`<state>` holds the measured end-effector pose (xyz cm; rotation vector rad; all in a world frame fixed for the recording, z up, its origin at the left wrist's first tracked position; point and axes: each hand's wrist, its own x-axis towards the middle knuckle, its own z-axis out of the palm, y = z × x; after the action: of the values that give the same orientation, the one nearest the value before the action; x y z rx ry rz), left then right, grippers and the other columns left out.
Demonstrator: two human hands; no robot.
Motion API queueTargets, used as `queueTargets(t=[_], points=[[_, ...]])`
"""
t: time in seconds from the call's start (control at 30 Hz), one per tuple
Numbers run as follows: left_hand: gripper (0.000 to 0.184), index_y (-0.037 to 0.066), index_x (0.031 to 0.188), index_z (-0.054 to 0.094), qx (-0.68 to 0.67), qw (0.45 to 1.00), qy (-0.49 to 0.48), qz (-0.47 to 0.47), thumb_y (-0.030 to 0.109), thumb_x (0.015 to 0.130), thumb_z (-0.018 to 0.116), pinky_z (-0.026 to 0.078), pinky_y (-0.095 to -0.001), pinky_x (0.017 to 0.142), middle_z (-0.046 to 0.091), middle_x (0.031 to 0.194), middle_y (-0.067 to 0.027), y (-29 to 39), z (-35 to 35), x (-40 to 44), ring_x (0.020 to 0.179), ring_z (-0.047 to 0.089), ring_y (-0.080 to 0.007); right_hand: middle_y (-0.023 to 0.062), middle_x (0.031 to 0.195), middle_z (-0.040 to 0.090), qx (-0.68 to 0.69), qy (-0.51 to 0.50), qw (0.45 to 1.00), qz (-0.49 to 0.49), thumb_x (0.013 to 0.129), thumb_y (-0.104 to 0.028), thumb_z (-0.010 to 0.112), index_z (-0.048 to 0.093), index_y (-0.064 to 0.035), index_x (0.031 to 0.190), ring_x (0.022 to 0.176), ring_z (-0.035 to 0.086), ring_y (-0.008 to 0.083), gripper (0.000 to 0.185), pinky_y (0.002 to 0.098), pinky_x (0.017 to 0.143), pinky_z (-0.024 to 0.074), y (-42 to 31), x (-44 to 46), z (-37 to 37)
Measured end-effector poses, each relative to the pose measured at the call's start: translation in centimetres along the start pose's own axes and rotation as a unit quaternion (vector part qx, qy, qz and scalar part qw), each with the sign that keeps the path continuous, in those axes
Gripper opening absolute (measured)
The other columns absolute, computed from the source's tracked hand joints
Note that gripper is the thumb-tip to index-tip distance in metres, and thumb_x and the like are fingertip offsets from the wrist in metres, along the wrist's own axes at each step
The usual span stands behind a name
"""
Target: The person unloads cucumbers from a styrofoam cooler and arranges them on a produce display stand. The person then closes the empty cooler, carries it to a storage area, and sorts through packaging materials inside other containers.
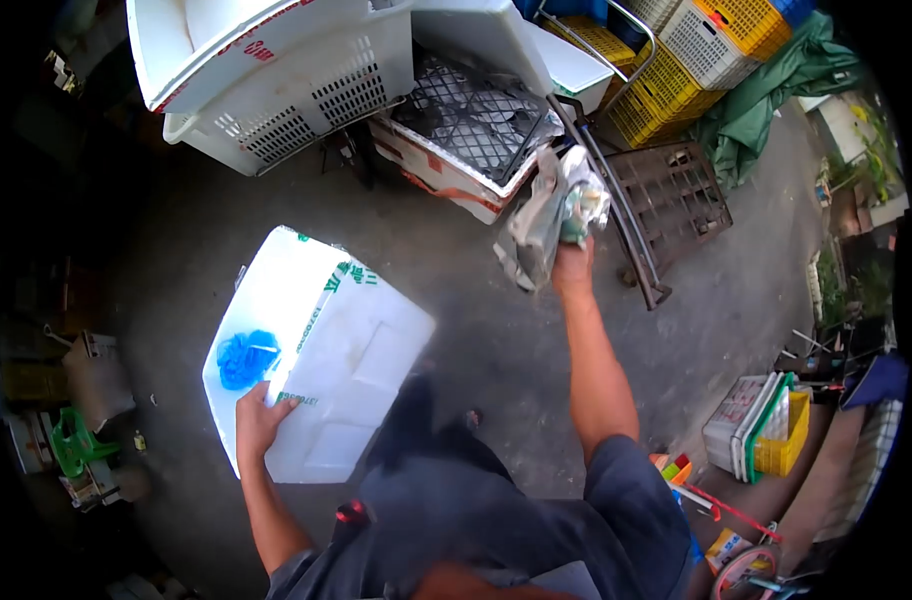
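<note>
My left hand (261, 422) is closed on the near rim of a white foam box (351, 385) with green printing, tilted in front of my legs. Inside the box lies a crumpled blue plastic bag (247, 359), just beyond my fingers. On the other side, my right arm reaches forward, and my right hand (574, 262) is closed on a bunch of crumpled, clear and greyish plastic bags (551, 210). The bunch hangs over the floor beside a metal trolley and hides part of my fingers.
A white slatted crate (306, 110) and a foam box with a black grid (466, 110) stand ahead. The metal trolley (666, 195) is right of the bags, with yellow crates (656, 95) behind it. Stacked baskets (741, 425) sit at right, a green plastic stool (73, 440) at left.
</note>
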<state>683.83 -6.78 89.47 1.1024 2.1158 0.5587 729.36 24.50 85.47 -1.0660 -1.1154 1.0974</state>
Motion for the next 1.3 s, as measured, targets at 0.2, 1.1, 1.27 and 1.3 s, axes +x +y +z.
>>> queueTargets(t=[0.2,1.1,1.27,1.3], points=[[0.035,-0.005,0.1,0.07,-0.086,0.995,-0.034,-0.021,0.014,0.073,0.082,0.052,-0.0367,0.066,0.071,0.078,-0.0164,-2.2,-0.9,4.4,0.068,0.065,-0.0213,0.0095,0.109,0.071,-0.106,0.037,0.988,-0.102,0.082,-0.008,0.072,0.064,-0.0013,0.121,0.098,0.063,0.0176,0.04,0.0317,0.088,0.0489,-0.1,9.7,8.2],[0.032,-0.007,0.099,0.07,-0.055,0.981,0.018,-0.183,0.015,0.078,0.079,0.051,-0.0355,0.067,0.071,0.078,-0.0142,9.6,0.9,15.6,0.068,0.061,-0.0191,0.0248,0.14,0.05,-0.627,-0.057,0.775,-0.051,0.084,-0.032,0.073,0.051,0.0018,0.134,0.131,0.045,0.0441,0.064,0.0591,0.106,0.0372,18.7,39.8,6.7],[0.031,-0.008,0.098,0.07,-0.041,0.973,0.014,-0.225,0.013,0.078,0.08,0.051,-0.0347,0.066,0.07,0.076,-0.0128,13.6,1.4,17.3,0.067,0.061,-0.0174,0.0259,0.14,0.05,-0.72,-0.07,0.687,0.069,0.09,-0.022,0.061,0.053,-0.001,0.132,0.134,0.043,0.044,0.048,0.062,0.107,0.0351,20.9,47.8,4.0],[0.031,-0.008,0.098,0.07,-0.036,0.972,0.012,-0.232,0.013,0.078,0.08,0.051,-0.0344,0.065,0.07,0.076,-0.0125,14.2,1.3,17.7,0.067,0.061,-0.0171,0.0248,0.142,0.049,-0.725,-0.072,0.676,0.106,0.091,-0.02,0.056,0.055,-0.0017,0.13,0.136,0.04,0.044,0.043,0.064,0.108,0.0329,21.2,48.6,4.0]])
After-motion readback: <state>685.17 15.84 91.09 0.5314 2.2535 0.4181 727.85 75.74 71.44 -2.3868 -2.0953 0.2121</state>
